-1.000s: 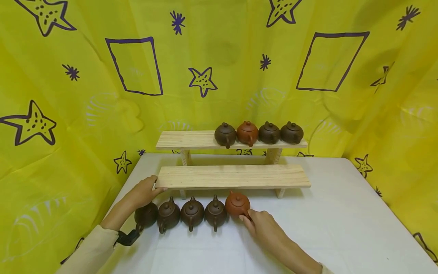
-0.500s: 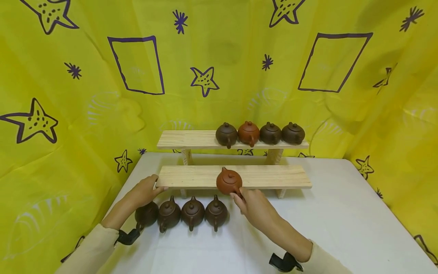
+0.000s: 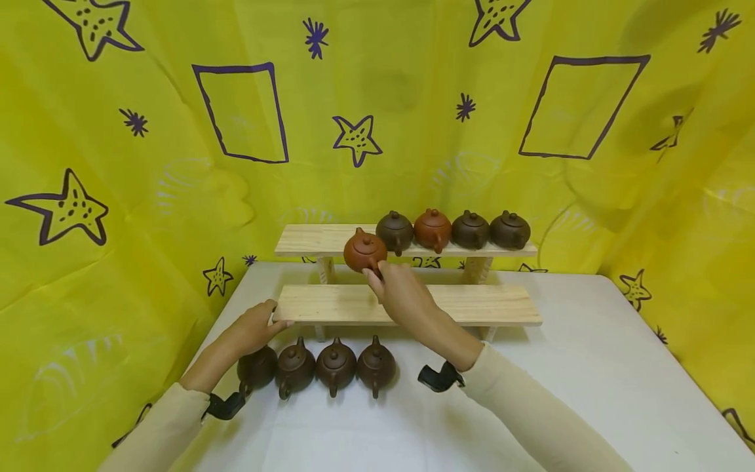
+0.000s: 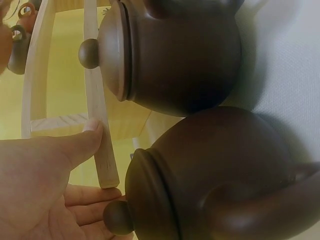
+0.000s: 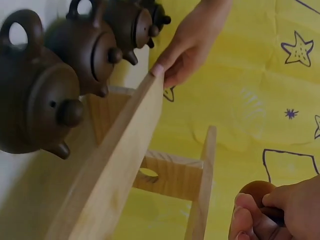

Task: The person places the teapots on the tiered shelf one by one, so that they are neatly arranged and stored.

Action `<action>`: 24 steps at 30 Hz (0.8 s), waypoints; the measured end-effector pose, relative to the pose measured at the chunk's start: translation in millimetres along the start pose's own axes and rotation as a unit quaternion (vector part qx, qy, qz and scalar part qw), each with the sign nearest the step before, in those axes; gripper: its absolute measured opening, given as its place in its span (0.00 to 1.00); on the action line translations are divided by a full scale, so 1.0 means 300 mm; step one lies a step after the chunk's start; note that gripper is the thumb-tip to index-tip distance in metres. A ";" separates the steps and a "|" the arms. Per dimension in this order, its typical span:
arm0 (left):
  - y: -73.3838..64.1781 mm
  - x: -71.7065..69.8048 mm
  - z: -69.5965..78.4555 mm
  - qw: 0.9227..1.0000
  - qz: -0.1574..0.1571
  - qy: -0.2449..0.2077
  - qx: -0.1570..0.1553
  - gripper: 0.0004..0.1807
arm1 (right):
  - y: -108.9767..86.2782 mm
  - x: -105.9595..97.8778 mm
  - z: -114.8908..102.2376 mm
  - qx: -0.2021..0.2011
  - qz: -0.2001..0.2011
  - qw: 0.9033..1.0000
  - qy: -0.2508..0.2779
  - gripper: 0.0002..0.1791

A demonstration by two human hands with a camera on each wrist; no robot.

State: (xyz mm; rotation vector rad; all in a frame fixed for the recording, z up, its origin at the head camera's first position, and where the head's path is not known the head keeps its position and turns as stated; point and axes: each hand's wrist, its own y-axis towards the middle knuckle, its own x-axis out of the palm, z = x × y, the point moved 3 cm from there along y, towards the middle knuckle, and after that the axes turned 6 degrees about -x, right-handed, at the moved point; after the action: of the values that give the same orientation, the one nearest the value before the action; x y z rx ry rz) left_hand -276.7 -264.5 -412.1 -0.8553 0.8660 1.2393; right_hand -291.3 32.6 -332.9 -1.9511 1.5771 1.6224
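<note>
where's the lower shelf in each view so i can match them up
Head: lower shelf, just below centre.
Left wrist: lower shelf, a narrow strip left of centre.
Right wrist: lower shelf, slanting from bottom left towards top centre.
Shared landmark: left hand, gripping its end.

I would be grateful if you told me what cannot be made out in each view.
Head view: the lid of the leftmost dark teapot, covered by the left hand.
Head view: whether the held red teapot touches the upper shelf; its body hides any contact.
Right wrist view: most of that red teapot, behind the right hand.
Left wrist view: part of the leftmost dark teapot, cut off by the bottom edge.
</note>
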 end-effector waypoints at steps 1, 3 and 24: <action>0.001 -0.001 0.001 1.000 -0.001 0.000 -0.002 0.31 | 0.022 0.004 -0.001 0.002 0.000 1.000 -0.002 0.23; 0.002 -0.002 0.002 1.000 -0.003 0.000 -0.003 0.31 | 0.061 0.015 -0.002 0.009 -0.002 1.000 -0.006 0.23; 0.010 0.003 -0.007 1.000 -0.008 0.004 -0.015 0.33 | 0.243 0.107 0.043 0.094 -0.007 0.995 -0.027 0.21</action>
State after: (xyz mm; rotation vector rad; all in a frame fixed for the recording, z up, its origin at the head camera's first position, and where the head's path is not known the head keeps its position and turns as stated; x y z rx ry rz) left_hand -279.7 -265.7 -414.0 -0.8895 0.8468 1.2375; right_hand -359.8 -9.9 -329.2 -1.8044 1.6262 1.4509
